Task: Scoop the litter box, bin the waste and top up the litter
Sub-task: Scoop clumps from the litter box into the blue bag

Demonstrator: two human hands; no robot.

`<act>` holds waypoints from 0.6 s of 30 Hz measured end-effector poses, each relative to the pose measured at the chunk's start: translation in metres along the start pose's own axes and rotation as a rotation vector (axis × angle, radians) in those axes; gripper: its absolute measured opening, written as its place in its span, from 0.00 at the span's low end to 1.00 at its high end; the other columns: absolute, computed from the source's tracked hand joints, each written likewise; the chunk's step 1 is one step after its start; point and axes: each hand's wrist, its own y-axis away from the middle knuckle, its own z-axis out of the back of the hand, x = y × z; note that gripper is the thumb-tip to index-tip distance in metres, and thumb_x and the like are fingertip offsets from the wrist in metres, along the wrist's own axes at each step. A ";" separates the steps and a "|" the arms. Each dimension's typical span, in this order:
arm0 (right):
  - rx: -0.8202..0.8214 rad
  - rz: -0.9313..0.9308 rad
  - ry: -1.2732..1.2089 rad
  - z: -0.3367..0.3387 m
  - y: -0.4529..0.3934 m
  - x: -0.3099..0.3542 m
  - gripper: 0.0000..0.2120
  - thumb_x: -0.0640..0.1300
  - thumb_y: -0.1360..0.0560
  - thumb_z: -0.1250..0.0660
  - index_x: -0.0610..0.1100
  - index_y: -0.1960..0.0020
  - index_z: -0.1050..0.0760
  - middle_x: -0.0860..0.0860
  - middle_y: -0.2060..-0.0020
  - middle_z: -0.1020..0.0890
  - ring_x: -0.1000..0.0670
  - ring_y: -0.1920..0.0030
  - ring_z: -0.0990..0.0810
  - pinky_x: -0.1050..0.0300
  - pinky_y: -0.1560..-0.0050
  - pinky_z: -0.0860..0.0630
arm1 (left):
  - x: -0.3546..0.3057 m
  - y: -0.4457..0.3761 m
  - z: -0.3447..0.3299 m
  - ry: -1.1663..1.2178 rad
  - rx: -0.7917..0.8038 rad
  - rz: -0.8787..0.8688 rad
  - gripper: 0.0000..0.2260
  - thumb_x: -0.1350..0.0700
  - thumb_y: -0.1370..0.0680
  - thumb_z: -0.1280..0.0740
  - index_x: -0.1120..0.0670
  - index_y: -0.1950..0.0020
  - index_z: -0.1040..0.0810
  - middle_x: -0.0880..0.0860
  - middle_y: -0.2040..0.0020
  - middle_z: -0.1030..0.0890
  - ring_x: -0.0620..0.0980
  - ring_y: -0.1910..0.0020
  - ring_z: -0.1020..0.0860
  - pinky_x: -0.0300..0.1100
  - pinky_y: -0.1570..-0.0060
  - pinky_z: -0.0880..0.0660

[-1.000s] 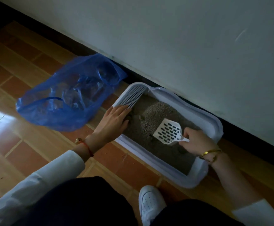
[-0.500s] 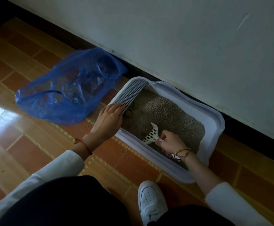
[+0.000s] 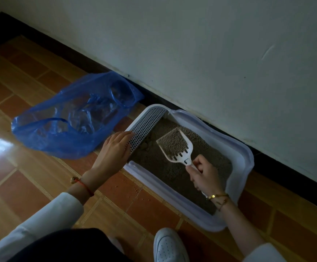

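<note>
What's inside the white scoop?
The scoop, held by the right hand, is heaped with grey litter. Whether any clump hides under those grains cannot be seen.

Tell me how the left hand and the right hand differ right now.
The left hand lies flat, fingers straight, on the litter box rim by its grid; the right hand curls round the scoop handle. The left wrist wears a red cord, the right a gold bangle. Both have white sleeves.

Tiled floor (image 3: pixel 154 208) (litter-speckled): litter box (image 3: pixel 246 163), blue bag (image 3: pixel 69 144).
</note>
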 end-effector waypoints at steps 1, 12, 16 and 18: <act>-0.006 0.004 -0.019 0.001 0.000 0.002 0.05 0.45 0.24 0.34 0.45 0.55 0.29 0.50 0.71 0.23 0.59 0.77 0.28 0.66 0.78 0.32 | 0.000 0.001 -0.001 -0.003 0.007 -0.001 0.19 0.56 0.19 0.42 0.52 0.28 0.32 0.53 0.29 0.29 0.53 0.29 0.33 0.56 0.30 0.36; -0.048 0.035 -0.055 0.007 0.000 0.020 0.07 0.46 0.24 0.34 0.43 0.55 0.28 0.49 0.72 0.22 0.54 0.78 0.28 0.60 0.77 0.30 | -0.003 0.007 -0.002 -0.008 0.018 0.015 0.21 0.57 0.20 0.40 0.52 0.27 0.33 0.53 0.28 0.30 0.53 0.28 0.35 0.55 0.30 0.39; -0.067 0.025 -0.044 0.006 -0.001 0.021 0.08 0.47 0.24 0.34 0.42 0.55 0.28 0.49 0.72 0.22 0.54 0.77 0.27 0.61 0.77 0.30 | -0.001 0.007 0.000 -0.023 0.001 0.007 0.20 0.57 0.20 0.41 0.52 0.27 0.32 0.53 0.29 0.29 0.53 0.29 0.34 0.55 0.30 0.38; -0.074 0.027 -0.037 0.005 -0.001 0.023 0.08 0.47 0.24 0.34 0.42 0.54 0.28 0.49 0.71 0.22 0.54 0.77 0.27 0.61 0.77 0.29 | 0.000 0.006 0.002 -0.031 -0.025 0.000 0.19 0.57 0.20 0.40 0.52 0.28 0.32 0.53 0.29 0.29 0.54 0.29 0.34 0.55 0.30 0.38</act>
